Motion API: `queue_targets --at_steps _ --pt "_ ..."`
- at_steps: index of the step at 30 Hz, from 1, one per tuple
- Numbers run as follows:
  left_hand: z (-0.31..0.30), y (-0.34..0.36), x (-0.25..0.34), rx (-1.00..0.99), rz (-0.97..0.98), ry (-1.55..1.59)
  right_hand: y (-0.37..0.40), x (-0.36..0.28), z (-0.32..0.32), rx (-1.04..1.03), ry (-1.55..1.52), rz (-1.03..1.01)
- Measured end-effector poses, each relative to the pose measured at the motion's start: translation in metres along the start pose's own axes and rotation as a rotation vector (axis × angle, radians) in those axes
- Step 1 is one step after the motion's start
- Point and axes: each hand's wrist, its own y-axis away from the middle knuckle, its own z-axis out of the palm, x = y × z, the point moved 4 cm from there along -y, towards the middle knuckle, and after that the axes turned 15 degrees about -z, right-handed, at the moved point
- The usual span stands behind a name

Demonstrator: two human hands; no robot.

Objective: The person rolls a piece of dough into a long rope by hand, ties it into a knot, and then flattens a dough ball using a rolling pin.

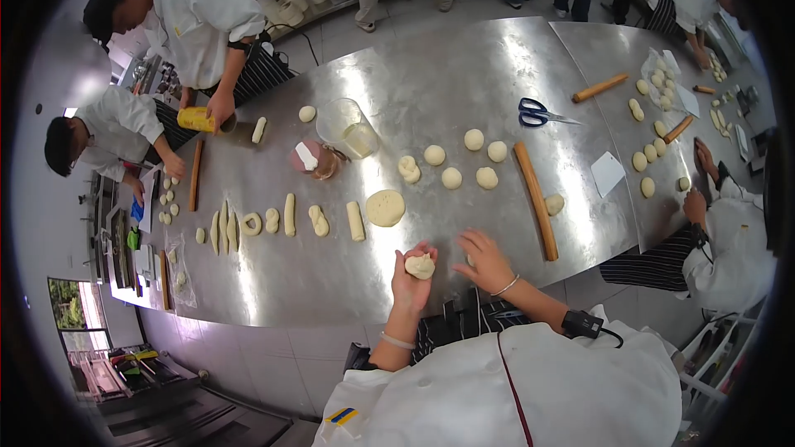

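Observation:
My left hand point(407, 283), palm up, is closed around a lump of pale dough point(420, 266) near the front of the steel table. To its right, my right hand point(487, 266) is held palm down with its fingers stretched out. A small pale bit, probably dough, shows between its thumb and fingers; most of it is hidden. Just beyond my hands lie a flat dough disc point(386, 208) and a short dough roll point(355, 221). Several round dough balls point(451, 178) and a knotted dough piece point(409, 169) sit farther back.
Right of my hands lies a wooden rolling pin point(537, 201) against a dough ball point(555, 204). Blue-handled scissors point(542, 112), a white scraper point(608, 174), a clear container point(348, 128) and a jar point(315, 159) are on the steel table point(290, 281). Co-workers stand at left and right; one holds a yellow can point(195, 119).

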Motion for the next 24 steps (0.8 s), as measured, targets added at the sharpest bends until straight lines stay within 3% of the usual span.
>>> queue_targets --at_steps 1,2,4,5,6,8,9,10,12,13,14,15,16,18,19,21,22,24 --pt "-0.001 -0.005 -0.002 -0.037 -0.005 -0.214 -0.008 -0.012 -0.001 0.174 -0.297 0.020" --pt "0.018 -0.002 -0.008 -0.055 -0.028 -0.220 -0.014 -0.023 0.010 0.191 -0.279 0.036" --pt "0.062 0.011 -0.025 0.150 -0.132 -0.385 -0.024 -0.044 0.024 0.373 -0.396 -0.043" --pt "0.048 0.000 -0.033 0.016 -0.141 -0.380 -0.024 -0.045 0.015 0.481 -0.157 -0.049" --pt "0.047 -0.004 -0.037 -0.007 -0.169 -0.391 -0.018 -0.039 0.009 0.501 -0.132 -0.029" --pt "0.050 -0.010 -0.043 -0.086 -0.129 -0.901 0.008 -0.001 0.005 0.588 -0.432 0.304" --pt "0.050 -0.014 -0.045 -0.124 -0.086 -1.150 0.028 0.022 0.007 0.751 -0.577 0.452" --pt "0.046 -0.022 -0.051 -0.140 -0.080 -1.152 0.050 0.045 0.009 0.911 -0.725 0.592" --pt "0.049 -0.034 -0.071 -0.160 0.375 -1.971 0.091 0.071 0.002 1.206 -0.889 0.808" --pt "0.058 -0.036 -0.078 -0.208 0.536 -2.034 0.098 0.077 0.001 1.219 -0.876 0.799" --pt "0.049 -0.048 -0.080 -0.230 0.547 -2.027 0.104 0.083 -0.002 1.271 -0.826 0.752" --pt "0.030 -0.061 -0.091 -0.401 0.621 -2.118 0.111 0.085 -0.003 1.323 -0.774 0.712" --pt "0.016 -0.065 -0.103 -0.578 0.691 -2.197 0.116 0.084 0.001 1.340 -0.756 0.717" --pt "0.011 -0.063 -0.096 -0.624 0.661 -2.089 0.114 0.074 0.003 1.175 -0.471 0.672" --pt "0.008 -0.060 -0.088 -0.649 0.625 -1.997 0.117 0.071 0.008 1.143 -0.482 0.739" --pt "0.029 -0.030 -0.055 -0.475 0.603 -1.948 0.118 0.072 0.030 1.060 -0.383 0.735" --pt "0.026 -0.022 -0.042 -0.402 0.663 -1.959 0.112 0.069 0.041 0.970 -0.173 0.669" --pt "0.011 -0.009 -0.018 -0.253 0.704 -1.971 0.077 0.059 0.056 0.792 0.092 0.320"
